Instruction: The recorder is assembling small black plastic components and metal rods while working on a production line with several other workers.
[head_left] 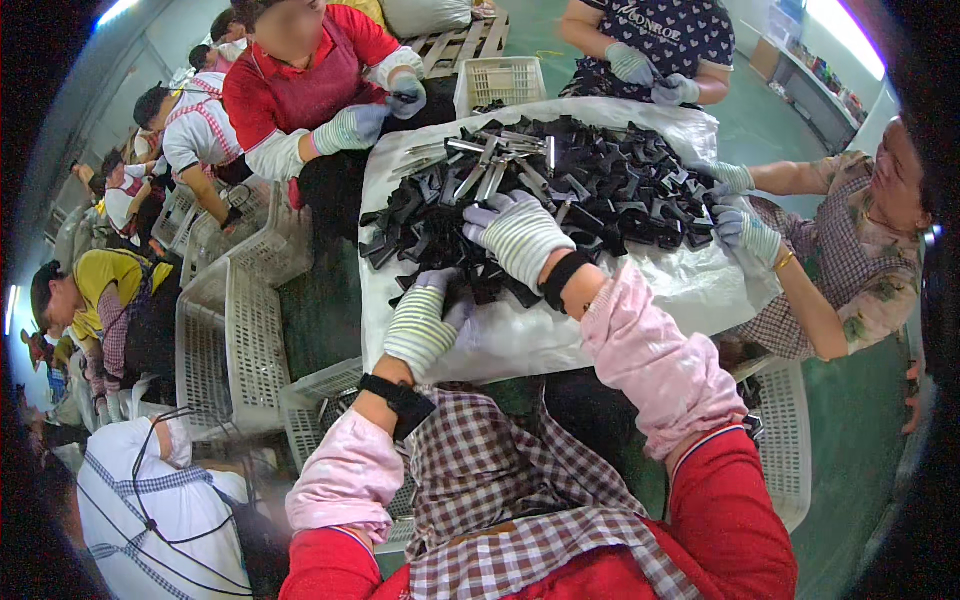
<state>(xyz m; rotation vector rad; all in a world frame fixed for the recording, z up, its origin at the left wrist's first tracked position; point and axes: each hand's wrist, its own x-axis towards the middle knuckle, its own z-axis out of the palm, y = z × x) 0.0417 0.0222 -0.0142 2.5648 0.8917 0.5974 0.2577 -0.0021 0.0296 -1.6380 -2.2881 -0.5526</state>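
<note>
A heap of small black plastic parts (640, 180) covers much of the table, with a loose pile of shiny metal strips (500, 160) on top toward the far left. At the heap's near edge, my left hand (425, 325), in a striped glove, has its fingers and thumb curled round a black part that is mostly hidden. Just below the metal strips, my right hand (520, 238), gloved alike, reaches over the black parts with its fingers apart. The strips lie right beyond its fingertips, and nothing shows in its grasp.
White sheeting (660, 295) covers the table. Three gloved co-workers work round it; the right one's hands (745, 230) touch the heap. A cream crate (500, 80) stands beyond the far edge. White plastic baskets (255, 330) stand at the left, another basket (785, 430) at the lower right.
</note>
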